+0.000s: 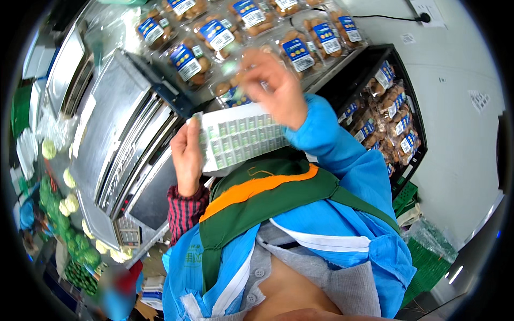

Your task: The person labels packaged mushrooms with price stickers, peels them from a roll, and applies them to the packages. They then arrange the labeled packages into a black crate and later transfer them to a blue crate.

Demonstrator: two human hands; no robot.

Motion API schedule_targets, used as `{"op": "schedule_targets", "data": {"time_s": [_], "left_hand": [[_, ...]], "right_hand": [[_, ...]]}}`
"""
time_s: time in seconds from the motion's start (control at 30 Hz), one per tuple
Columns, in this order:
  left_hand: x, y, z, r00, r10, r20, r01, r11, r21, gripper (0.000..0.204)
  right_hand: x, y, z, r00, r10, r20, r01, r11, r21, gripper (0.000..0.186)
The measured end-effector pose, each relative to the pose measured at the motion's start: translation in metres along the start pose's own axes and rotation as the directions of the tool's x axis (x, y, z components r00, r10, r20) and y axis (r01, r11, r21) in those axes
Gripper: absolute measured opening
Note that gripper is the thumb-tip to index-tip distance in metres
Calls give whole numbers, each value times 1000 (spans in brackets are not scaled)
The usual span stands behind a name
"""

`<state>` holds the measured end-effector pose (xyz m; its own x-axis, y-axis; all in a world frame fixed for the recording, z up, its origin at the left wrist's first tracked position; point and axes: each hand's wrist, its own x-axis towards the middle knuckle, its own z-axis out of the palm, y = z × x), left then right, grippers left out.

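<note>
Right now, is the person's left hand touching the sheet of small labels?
Touching. The head view shows the left hand gripping the label sheet at its left edge, with no gap between them.

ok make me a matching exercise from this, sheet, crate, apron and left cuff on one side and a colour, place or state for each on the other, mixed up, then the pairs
Column 1
1. sheet
2. crate
3. apron
4. left cuff

Column 2
A. green with an orange band
B. held by the left fingers
C. red and dark stripes
D. black, on the person's right, holding packs

Pairs
1-B, 2-D, 3-A, 4-C
</note>
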<state>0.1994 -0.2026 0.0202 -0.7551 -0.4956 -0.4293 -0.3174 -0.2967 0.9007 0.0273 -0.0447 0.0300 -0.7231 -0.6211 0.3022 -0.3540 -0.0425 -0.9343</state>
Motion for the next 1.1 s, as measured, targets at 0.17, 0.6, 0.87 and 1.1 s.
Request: {"op": "schedule_targets", "data": {"time_s": [0.17, 0.6, 0.87, 1.1], "left_hand": [[5, 1, -2, 1000, -18, -17, 18, 1000, -2, 34], [14, 3, 5, 999, -34, -29, 34, 999, -8, 31], [19, 9, 21, 997, -61, 43, 64, 996, -66, 31], [18, 17, 41, 995, -66, 71, 66, 998, 6, 32]], "right_hand": [[19, 76, -84, 789, 337, -514, -297, 941, 162, 52], [19, 152, -106, 928, -128, -351, -233, 537, -811, 48], [23, 190, -201, 650, 264, -712, -422, 905, -50, 34], [39, 192, -197, 761, 169, -626, -516, 743, -426, 36]]}}
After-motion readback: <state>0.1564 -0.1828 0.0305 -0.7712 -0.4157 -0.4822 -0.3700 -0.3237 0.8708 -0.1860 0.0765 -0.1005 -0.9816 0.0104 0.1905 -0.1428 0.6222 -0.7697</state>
